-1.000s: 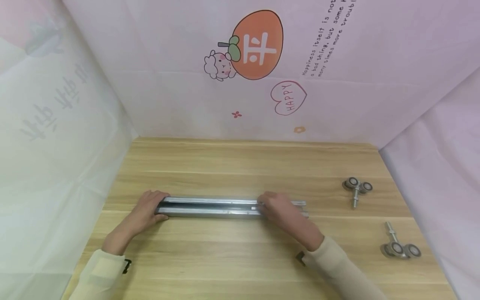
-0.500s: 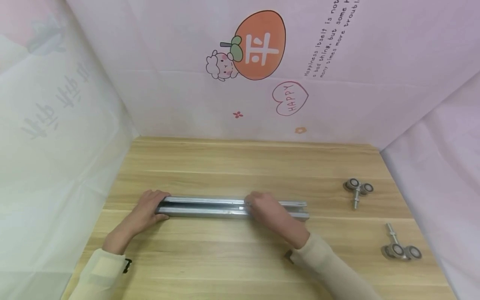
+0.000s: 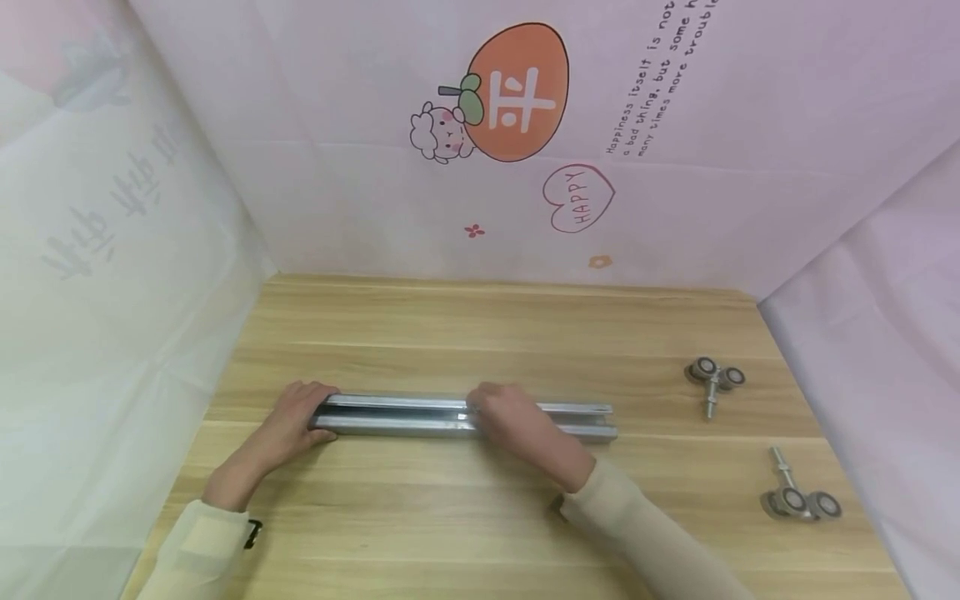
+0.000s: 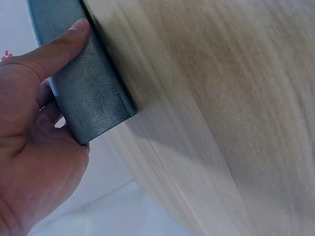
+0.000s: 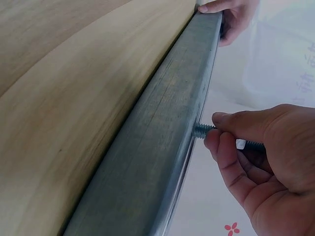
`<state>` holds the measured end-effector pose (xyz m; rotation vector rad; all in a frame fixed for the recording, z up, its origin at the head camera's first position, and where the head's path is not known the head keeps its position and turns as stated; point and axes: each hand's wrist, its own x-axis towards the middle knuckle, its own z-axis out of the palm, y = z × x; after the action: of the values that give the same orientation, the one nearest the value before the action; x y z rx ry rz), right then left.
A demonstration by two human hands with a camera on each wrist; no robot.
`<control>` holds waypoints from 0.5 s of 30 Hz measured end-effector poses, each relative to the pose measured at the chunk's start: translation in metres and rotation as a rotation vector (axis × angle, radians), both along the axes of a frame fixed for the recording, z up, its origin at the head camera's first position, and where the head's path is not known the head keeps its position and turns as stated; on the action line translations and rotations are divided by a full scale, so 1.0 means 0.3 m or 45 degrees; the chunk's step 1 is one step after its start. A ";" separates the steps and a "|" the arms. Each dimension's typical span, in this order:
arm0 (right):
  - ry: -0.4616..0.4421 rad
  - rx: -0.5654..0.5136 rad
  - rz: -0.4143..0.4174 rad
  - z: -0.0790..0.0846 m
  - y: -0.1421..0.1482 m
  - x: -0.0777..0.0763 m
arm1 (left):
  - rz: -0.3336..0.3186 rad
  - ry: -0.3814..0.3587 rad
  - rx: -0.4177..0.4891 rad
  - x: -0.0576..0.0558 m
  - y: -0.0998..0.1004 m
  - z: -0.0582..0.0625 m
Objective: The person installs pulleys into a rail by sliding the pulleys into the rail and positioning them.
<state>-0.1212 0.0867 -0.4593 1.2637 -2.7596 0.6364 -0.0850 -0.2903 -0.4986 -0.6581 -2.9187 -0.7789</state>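
Observation:
A metal C-channel rail lies across the wooden table with its slot facing up. My left hand grips its left end, and in the left wrist view the thumb of that hand lies along the rail's side wall. Over the middle of the rail, my right hand pinches a threaded bolt. The right wrist view shows this bolt standing out of the slot between thumb and fingers of the hand, with a nut on its shank. Whatever it joins inside the rail is hidden.
Two trolley rollers with threaded bolts lie at the table's right, one farther back and one nearer. White printed cloth hangs behind the wooden table and along both sides.
My right hand has slid leftward along the rail with the bolt, from near its right end to the middle. The left hand and the rail have stayed put.

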 end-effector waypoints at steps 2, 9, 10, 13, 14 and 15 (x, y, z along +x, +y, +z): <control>0.001 -0.001 0.006 0.002 -0.008 -0.001 | 0.001 -0.003 0.002 -0.001 0.002 0.000; -0.001 0.036 0.030 -0.008 -0.041 -0.006 | 0.012 -0.003 -0.001 0.006 -0.001 0.001; 0.001 0.036 0.034 -0.008 -0.047 -0.007 | 0.012 -0.001 0.002 0.007 -0.002 0.001; -0.006 0.029 0.043 -0.009 -0.060 -0.009 | 0.004 0.008 0.003 0.005 0.000 0.000; -0.012 0.026 0.049 -0.008 -0.063 -0.009 | 0.002 0.012 0.003 0.004 0.001 -0.001; -0.019 0.025 0.054 -0.005 -0.067 -0.009 | 0.001 0.014 0.002 0.002 0.002 -0.001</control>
<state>-0.1239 0.0665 -0.4609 1.3301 -2.7645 0.6257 -0.0844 -0.2896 -0.4990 -0.6583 -2.9081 -0.7754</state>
